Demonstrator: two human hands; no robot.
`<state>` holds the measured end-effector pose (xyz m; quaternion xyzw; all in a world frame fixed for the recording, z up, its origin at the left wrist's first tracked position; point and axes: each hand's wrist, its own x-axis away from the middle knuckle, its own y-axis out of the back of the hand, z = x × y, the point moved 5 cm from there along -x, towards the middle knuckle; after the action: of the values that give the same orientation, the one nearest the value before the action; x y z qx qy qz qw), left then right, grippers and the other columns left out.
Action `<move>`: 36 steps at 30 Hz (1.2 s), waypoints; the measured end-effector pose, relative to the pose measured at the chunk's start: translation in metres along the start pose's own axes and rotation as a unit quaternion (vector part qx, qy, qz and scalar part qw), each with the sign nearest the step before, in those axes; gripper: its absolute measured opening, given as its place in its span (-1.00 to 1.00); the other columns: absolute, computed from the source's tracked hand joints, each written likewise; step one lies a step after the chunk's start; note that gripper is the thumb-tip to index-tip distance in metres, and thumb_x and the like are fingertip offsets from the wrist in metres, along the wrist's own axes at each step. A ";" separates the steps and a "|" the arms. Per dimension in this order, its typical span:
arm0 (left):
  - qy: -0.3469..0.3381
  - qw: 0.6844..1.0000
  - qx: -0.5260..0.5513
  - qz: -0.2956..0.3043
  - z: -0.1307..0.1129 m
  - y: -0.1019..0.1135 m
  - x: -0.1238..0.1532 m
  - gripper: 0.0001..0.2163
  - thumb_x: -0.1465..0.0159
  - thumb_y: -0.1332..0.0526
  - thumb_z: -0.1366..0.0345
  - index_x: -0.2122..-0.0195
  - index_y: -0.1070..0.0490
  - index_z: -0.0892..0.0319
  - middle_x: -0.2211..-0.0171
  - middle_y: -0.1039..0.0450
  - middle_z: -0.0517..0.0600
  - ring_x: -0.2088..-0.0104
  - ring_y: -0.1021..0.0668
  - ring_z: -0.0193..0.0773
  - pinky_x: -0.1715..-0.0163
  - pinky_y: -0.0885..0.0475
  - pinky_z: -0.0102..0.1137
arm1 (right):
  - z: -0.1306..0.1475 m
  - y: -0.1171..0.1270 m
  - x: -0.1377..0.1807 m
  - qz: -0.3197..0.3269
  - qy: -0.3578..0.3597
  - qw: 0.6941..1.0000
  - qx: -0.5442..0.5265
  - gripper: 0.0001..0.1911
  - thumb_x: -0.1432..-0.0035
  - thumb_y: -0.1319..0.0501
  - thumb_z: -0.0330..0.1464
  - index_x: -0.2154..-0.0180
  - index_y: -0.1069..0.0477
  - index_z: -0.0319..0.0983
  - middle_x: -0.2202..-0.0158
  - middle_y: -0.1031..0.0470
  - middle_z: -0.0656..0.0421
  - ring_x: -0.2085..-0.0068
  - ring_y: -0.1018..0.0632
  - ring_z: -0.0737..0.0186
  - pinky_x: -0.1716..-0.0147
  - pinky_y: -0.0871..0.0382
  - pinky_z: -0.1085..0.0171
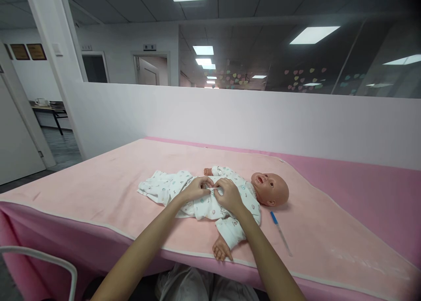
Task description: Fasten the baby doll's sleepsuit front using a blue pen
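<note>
A baby doll (270,188) lies on its back on a pink blanket (98,195), head to the right, dressed in a white printed romper (167,187). My left hand (196,188) and my right hand (228,195) meet over the doll's belly. Both pinch the romper's front edges, fingers closed on the cloth. The doll's near arm (226,241) sticks out toward the table's front edge. A thin thermometer with a blue cap (280,231) lies on the blanket just right of my right forearm.
The blanket covers a pink table (378,191) set against a low white partition wall (230,116) with glass above. A white chair rail (49,261) shows at the lower left. A doorway and a far desk (49,110) are at the left.
</note>
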<state>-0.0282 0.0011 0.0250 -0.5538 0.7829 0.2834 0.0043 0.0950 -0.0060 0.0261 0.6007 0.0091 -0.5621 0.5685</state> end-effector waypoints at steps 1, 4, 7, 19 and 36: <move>0.000 1.000 0.007 0.004 0.001 0.000 0.000 -0.75 0.05 -0.12 0.45 0.30 -0.38 0.25 0.44 -0.34 -0.07 0.57 -0.21 -0.47 0.58 -0.13 -0.55 | 0.000 0.000 0.000 0.002 0.002 1.000 -0.001 -0.92 0.07 -0.05 -0.50 0.52 -0.24 -0.22 0.49 -0.34 0.20 0.38 -0.33 0.28 0.31 -0.15 0.29; 0.000 1.000 0.019 0.012 0.003 -0.001 -0.001 -0.76 0.05 -0.12 0.45 0.31 -0.37 0.23 0.44 -0.34 -0.08 0.56 -0.23 -0.47 0.57 -0.13 -0.55 | -0.001 -0.001 0.000 0.005 0.005 1.000 -0.001 -0.91 0.07 -0.05 -0.50 0.52 -0.23 -0.22 0.49 -0.34 0.20 0.38 -0.33 0.28 0.31 -0.16 0.28; 0.003 1.000 0.017 0.008 0.003 0.000 -0.001 -0.78 0.06 -0.13 0.44 0.34 -0.37 0.23 0.48 -0.32 -0.10 0.56 -0.23 -0.47 0.58 -0.12 -0.55 | -0.001 -0.001 0.000 0.004 0.004 1.000 0.001 -0.92 0.07 -0.06 -0.50 0.53 -0.22 -0.22 0.49 -0.34 0.21 0.39 -0.33 0.28 0.31 -0.15 0.28; 0.006 0.999 -0.033 0.023 0.001 0.000 0.000 -0.86 0.05 -0.12 0.42 0.41 -0.35 0.26 0.61 -0.14 -0.16 0.59 -0.16 -0.47 0.61 -0.04 -0.54 | -0.001 -0.001 0.001 0.000 0.009 1.000 0.022 -0.93 0.05 -0.07 -0.49 0.53 -0.22 -0.23 0.50 -0.32 0.21 0.38 -0.31 0.30 0.32 -0.14 0.31; 0.001 0.997 -0.034 0.064 0.000 0.003 -0.002 -0.88 0.05 -0.16 0.42 0.43 -0.37 0.26 0.65 -0.13 -0.17 0.61 -0.16 -0.48 0.62 -0.05 -0.55 | -0.001 -0.003 0.002 0.005 0.012 1.000 0.016 -0.92 0.08 -0.08 -0.51 0.52 -0.23 -0.23 0.49 -0.33 0.22 0.37 -0.32 0.30 0.31 -0.14 0.31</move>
<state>-0.0297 0.0039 0.0264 -0.5025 0.8067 0.3092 -0.0336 0.0946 -0.0052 0.0227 0.6162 0.0037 -0.5521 0.5618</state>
